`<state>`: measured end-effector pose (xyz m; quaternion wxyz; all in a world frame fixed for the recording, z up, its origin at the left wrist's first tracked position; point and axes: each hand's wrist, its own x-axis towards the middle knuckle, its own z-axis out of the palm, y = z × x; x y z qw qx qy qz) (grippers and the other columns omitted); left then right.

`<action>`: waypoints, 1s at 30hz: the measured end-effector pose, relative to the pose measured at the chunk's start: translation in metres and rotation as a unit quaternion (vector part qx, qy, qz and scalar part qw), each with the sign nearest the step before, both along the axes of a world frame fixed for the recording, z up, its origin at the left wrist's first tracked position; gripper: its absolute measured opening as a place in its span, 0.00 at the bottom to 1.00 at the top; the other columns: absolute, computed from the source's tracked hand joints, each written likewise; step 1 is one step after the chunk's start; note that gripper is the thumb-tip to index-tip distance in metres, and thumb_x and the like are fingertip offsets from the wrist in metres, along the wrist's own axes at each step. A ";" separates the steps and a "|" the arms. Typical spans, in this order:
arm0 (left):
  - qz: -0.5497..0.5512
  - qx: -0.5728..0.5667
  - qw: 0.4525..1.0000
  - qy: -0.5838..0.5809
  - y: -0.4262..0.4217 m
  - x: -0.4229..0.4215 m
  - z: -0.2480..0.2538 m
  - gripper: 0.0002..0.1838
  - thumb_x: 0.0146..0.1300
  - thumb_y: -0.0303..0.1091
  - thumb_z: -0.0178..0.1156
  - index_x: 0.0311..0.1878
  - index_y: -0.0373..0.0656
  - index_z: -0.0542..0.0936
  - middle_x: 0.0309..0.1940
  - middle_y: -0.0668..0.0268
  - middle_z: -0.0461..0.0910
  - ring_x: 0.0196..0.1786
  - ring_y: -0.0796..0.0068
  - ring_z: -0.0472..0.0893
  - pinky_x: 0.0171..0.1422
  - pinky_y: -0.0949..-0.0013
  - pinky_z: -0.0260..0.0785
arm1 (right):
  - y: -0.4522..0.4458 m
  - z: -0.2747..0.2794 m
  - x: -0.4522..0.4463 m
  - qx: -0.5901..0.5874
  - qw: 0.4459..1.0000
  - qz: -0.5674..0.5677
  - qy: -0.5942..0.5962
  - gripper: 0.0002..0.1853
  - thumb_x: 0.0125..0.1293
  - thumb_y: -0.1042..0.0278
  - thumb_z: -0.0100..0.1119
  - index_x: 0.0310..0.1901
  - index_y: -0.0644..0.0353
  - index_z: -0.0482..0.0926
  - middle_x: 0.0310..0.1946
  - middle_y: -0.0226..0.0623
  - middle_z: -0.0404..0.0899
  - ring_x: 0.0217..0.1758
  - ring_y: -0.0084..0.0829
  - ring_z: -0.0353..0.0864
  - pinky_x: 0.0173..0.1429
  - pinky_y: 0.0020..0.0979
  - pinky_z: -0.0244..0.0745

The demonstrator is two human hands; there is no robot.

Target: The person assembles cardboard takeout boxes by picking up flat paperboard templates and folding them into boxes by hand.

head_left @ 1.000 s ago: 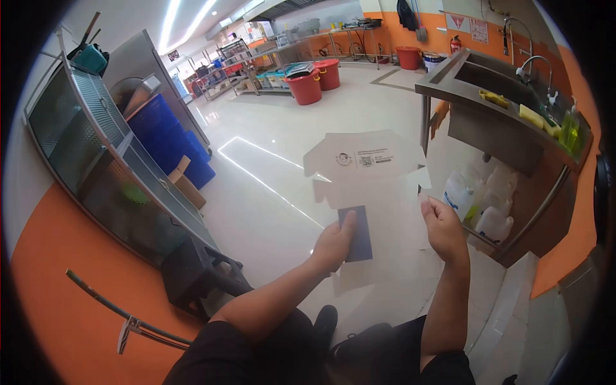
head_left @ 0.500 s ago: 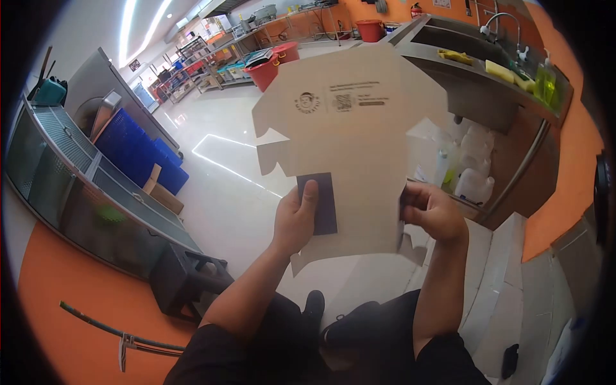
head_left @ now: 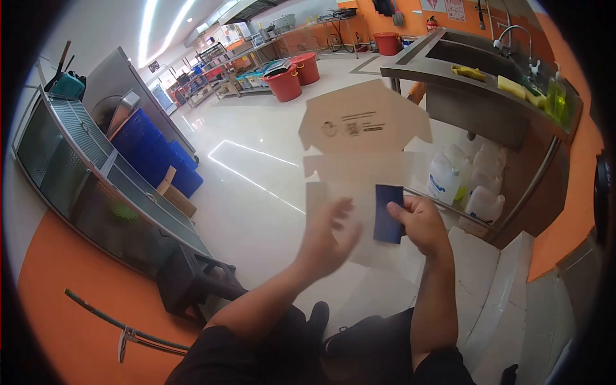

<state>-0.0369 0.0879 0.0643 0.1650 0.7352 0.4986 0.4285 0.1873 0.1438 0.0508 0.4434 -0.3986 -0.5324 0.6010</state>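
A die-cut cardboard box blank (head_left: 353, 168) is held up in front of me, creased across so that its upper part tilts away. Black print with a round logo and a square code shows on the upper panel. At its right edge my right hand (head_left: 423, 228) is closed, thumb pressing on a dark blue flap (head_left: 387, 215) that lies over the brown board. My left hand (head_left: 328, 240), a little blurred, is in front of the lower left of the blank with its fingers apart and nothing gripped. The blank's lower end is smeared by motion.
At the right stands a steel sink (head_left: 443, 74) with sponges and a bottle of green soap (head_left: 556, 96). Plastic jugs (head_left: 484, 205) sit beneath it. Red tubs (head_left: 282, 85) are farther back. To the left are blue crates (head_left: 144, 151), a glass-sided cabinet (head_left: 96, 167) and a black stool (head_left: 186, 276).
My left hand has let go of the blank. The blue flap under my left thumb is gone from view there; one now shows under my right thumb. The blank's upper part has tilted away.
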 end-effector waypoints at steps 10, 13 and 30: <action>-0.107 -0.332 0.921 -0.173 -0.005 -0.008 0.003 0.26 0.72 0.37 0.69 0.66 0.35 0.73 0.57 0.60 0.81 0.58 0.68 0.83 0.63 0.62 0.78 | -0.015 0.016 -0.016 0.070 0.988 0.129 -0.046 0.21 0.82 0.54 0.55 0.54 0.68 0.85 0.38 0.35 0.89 0.39 0.22 0.84 0.48 0.29 0.81; -0.113 -0.352 0.891 -0.265 -0.009 -0.012 0.007 0.23 0.74 0.34 0.66 0.67 0.37 0.73 0.59 0.60 0.82 0.59 0.69 0.83 0.63 0.63 0.78 | -0.014 0.014 -0.018 0.035 0.988 0.153 0.006 0.25 0.83 0.50 0.53 0.61 0.68 0.81 0.48 0.39 0.87 0.48 0.26 0.85 0.56 0.33 0.82; -0.100 -0.142 0.920 -0.351 -0.010 -0.026 0.013 0.21 0.78 0.26 0.57 0.69 0.38 0.66 0.54 0.62 0.82 0.53 0.75 0.83 0.56 0.67 0.79 | -0.015 0.009 -0.032 0.151 0.975 0.104 -0.121 0.31 0.66 0.62 0.72 0.69 0.66 0.77 0.59 0.48 0.85 0.64 0.37 0.82 0.70 0.36 0.73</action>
